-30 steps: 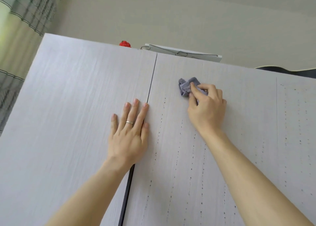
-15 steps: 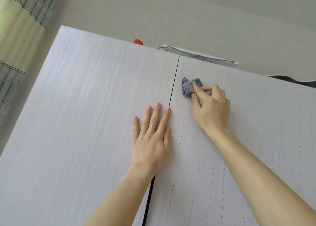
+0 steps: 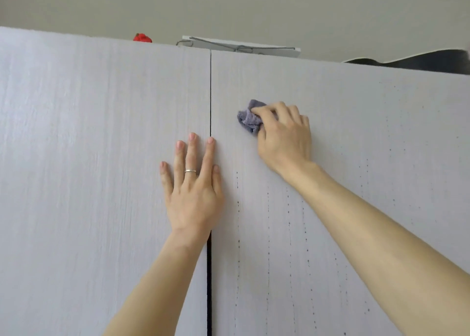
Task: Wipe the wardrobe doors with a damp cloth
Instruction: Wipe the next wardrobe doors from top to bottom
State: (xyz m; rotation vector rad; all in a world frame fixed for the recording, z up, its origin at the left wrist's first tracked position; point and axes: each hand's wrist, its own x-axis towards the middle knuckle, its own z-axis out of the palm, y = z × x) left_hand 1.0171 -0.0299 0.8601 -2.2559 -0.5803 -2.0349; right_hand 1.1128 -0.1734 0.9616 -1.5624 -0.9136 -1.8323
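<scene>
A bunched purple cloth [image 3: 249, 118] sits right of centre in the frame, pressed against the right wardrobe door [image 3: 356, 132] by the gripping right hand [image 3: 284, 136]. The left hand [image 3: 194, 185] lies flat, fingers spread, across the seam onto the left door [image 3: 89, 157].

Left hand [image 3: 193, 195]: laid flat across the seam [image 3: 210, 94], mostly on the left door [image 3: 89, 157].
Right hand [image 3: 284, 138]: placed up and right of the left hand, on the right door [image 3: 356, 132].
Cloth [image 3: 249, 118]: pressed under the right hand's fingertips [image 3: 255, 110], just right of the seam.
</scene>
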